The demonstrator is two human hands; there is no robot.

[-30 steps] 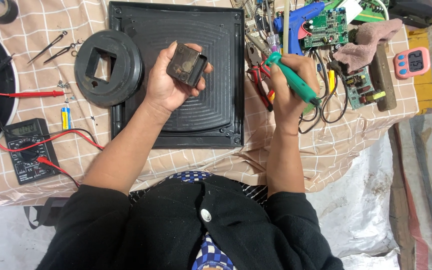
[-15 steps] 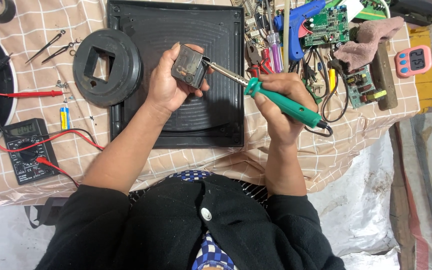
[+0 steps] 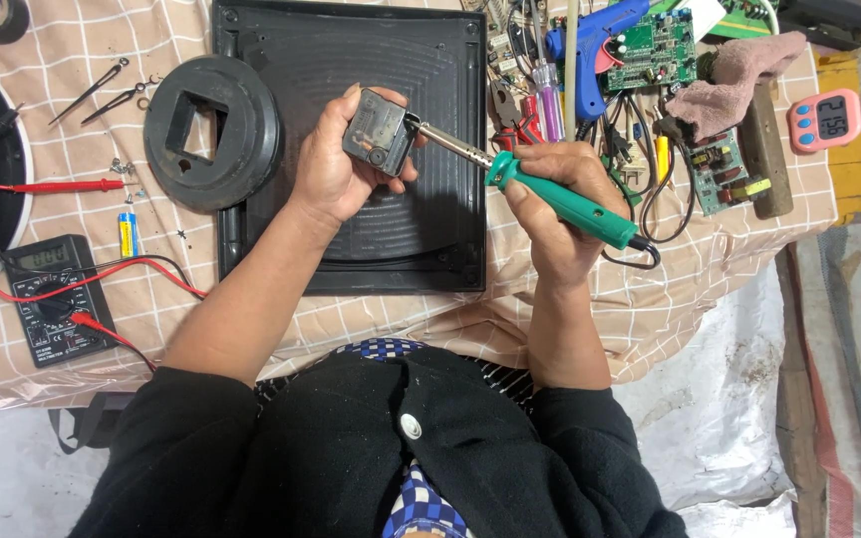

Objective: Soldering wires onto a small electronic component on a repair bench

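Observation:
My left hand [image 3: 336, 171] holds a small black square clock mechanism [image 3: 379, 145] above a black square panel [image 3: 291, 70] that lies on the checked tablecloth. My right hand [image 3: 550, 204] grips the green handle of a soldering iron [image 3: 560, 199]. The iron's metal tip touches the right edge of the mechanism. Its black cord loops out behind my right hand.
A round black cover with a square hole [image 3: 209, 132] lies left of the panel. A multimeter [image 3: 52, 299] with red leads, a small battery [image 3: 128, 233] and tweezers [image 3: 92, 88] sit at left. Circuit boards [image 3: 655, 45], a blue glue gun [image 3: 590, 40], screwdrivers, a pink timer [image 3: 825, 120] and a cloth [image 3: 739, 75] crowd the right.
One second ago my right hand picked the soldering iron up from the tool pile. It has swung the tip left to the mechanism, which my left hand has raised and tilted slightly.

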